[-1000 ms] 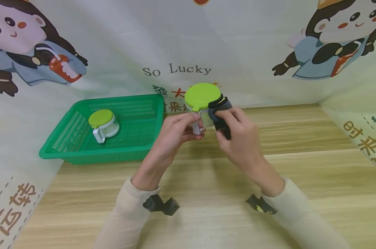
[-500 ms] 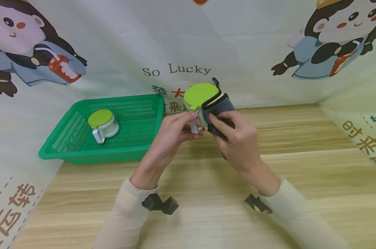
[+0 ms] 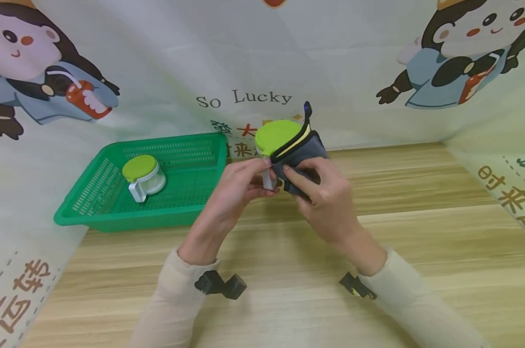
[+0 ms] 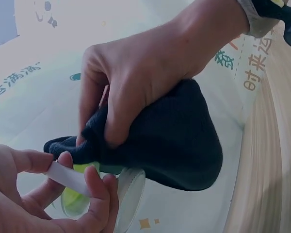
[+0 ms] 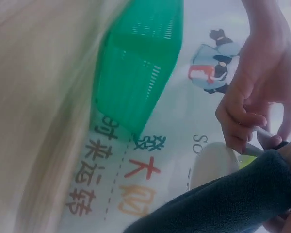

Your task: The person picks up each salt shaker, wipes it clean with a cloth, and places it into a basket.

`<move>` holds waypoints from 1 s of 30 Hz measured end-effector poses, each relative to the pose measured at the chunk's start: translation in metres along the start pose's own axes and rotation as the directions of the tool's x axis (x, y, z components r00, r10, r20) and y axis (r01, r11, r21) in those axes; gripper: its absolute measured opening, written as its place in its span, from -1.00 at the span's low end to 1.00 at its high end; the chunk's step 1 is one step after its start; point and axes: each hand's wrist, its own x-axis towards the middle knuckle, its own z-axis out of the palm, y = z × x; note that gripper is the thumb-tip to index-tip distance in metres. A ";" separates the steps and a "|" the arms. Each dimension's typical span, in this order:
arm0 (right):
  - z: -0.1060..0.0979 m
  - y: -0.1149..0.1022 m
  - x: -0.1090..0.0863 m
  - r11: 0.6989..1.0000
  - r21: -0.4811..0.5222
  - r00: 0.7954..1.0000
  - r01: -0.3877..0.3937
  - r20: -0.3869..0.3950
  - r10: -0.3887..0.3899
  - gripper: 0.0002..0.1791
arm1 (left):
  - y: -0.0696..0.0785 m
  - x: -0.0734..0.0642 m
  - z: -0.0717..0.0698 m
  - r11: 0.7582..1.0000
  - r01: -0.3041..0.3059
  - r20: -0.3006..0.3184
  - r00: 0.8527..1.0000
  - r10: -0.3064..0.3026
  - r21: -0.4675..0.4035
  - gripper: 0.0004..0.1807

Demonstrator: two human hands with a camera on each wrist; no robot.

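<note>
Above the table, my left hand (image 3: 234, 188) grips the white handle (image 4: 70, 178) of a clear jar with a lime-green lid (image 3: 275, 135). Pinched in my right hand (image 3: 327, 195) is a dark blue-grey cloth (image 3: 300, 155) with black edging and a thin yellow strip. It covers the jar's right side and part of the lid. In the left wrist view the cloth (image 4: 179, 141) hangs in a broad fold over the jar, and much of the jar's body is hidden. The right wrist view shows the jar's pale round base (image 5: 214, 165) beside the cloth.
A green plastic basket (image 3: 140, 223) stands at the left on the wooden table (image 3: 279, 299). Inside it sits a second jar (image 3: 151, 183) with a green lid and white handle. A printed white sheet (image 3: 349, 63) forms the back and sides.
The cloth has moved left across the jar and now hides more of its lid and body; a corner sticks up behind. My right hand shifted slightly left with it; my left hand keeps the handle.
</note>
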 end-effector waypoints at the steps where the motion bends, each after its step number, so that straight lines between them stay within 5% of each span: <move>1: 0.000 0.000 0.000 1.000 0.009 1.000 -0.012 -0.005 0.013 -0.64 | 0.000 0.000 -0.001 1.000 0.001 0.002 1.000 -0.001 0.003 -0.65; 6: -0.001 0.003 0.002 0.995 0.024 0.992 -0.098 -0.071 0.100 -0.65 | 0.001 -0.001 -0.003 1.000 0.004 0.020 1.000 -0.004 0.003 -0.64; 12: 0.004 0.001 -0.001 0.999 0.045 0.998 -0.006 -0.066 0.009 -0.67 | 0.003 -0.001 -0.004 1.000 0.011 0.024 1.000 -0.011 0.003 -0.66; 18: 0.003 0.007 0.001 0.983 0.147 0.980 -0.109 -0.153 0.131 -0.68 | 0.002 -0.003 -0.006 1.000 0.013 0.036 0.999 -0.014 0.002 -0.64; 24: 0.005 0.001 -0.003 0.989 0.132 0.996 -0.062 -0.057 0.070 -0.69 | 0.000 -0.001 -0.007 1.000 -0.004 0.055 0.999 0.003 0.006 -0.66; 30: 0.001 0.010 0.001 0.971 0.187 0.980 -0.149 -0.106 0.170 -0.69 | 0.000 0.000 -0.007 1.000 0.000 0.055 0.999 -0.001 0.014 -0.65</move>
